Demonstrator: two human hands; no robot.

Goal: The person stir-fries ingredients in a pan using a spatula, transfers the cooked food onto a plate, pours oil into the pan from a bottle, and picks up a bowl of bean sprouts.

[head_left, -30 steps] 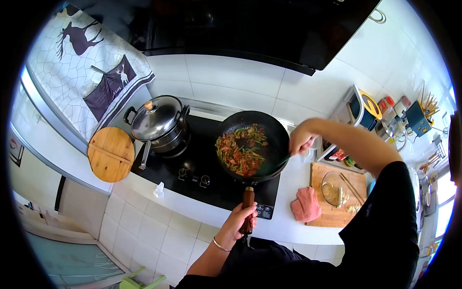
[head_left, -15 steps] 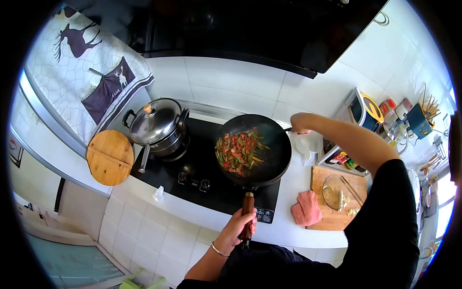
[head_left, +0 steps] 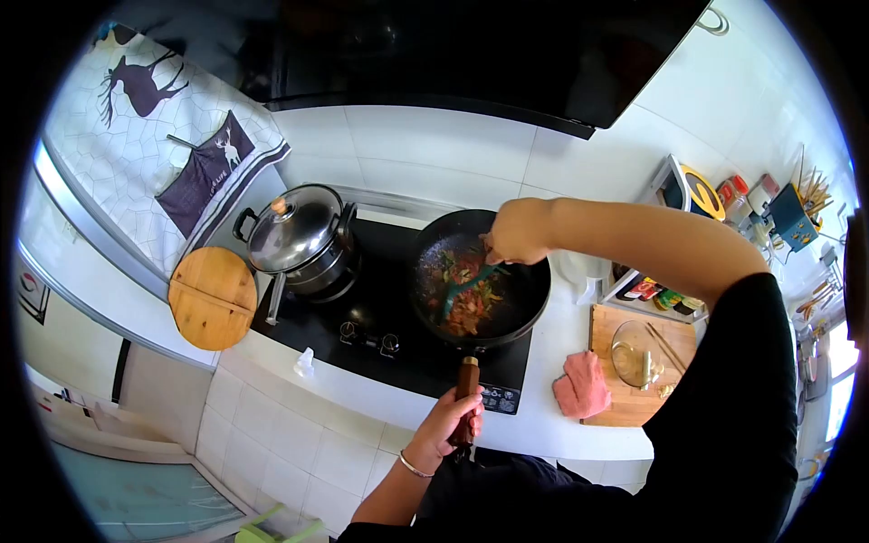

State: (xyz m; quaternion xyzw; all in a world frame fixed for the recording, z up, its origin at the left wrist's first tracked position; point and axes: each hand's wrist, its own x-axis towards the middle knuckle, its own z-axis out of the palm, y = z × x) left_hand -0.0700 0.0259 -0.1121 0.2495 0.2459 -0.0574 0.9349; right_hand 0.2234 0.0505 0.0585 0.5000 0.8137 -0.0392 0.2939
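My left hand point(head_left: 453, 421) is wrapped around the brown wooden handle point(head_left: 468, 377) of a black wok point(head_left: 529, 306). Over the wok's far side, my right hand point(head_left: 520, 232) grips a teal spatula point(head_left: 469, 284), whose blade reaches down into the food. Sliced stir-fry point(head_left: 475, 312) with red and green pieces lies in the left and middle part of the wok. The right-hand fingers cover the upper end of the spatula. Underneath, the wok rests on a black cooktop point(head_left: 389, 308).
A lidded steel pot point(head_left: 303, 237) stands left of the wok, beside a round wooden lid point(head_left: 214, 299). To the right are a pink cloth point(head_left: 582, 385), a cutting board point(head_left: 611, 414) with a glass bowl point(head_left: 634, 355) and chopsticks point(head_left: 667, 348), and a condiment rack point(head_left: 625, 288). A range hood point(head_left: 434, 63) hangs above.
My right hand has moved left from the wok's right rim to over its inside. The teal spatula now shows in the food, which has shifted and spread. My left hand keeps its grip.
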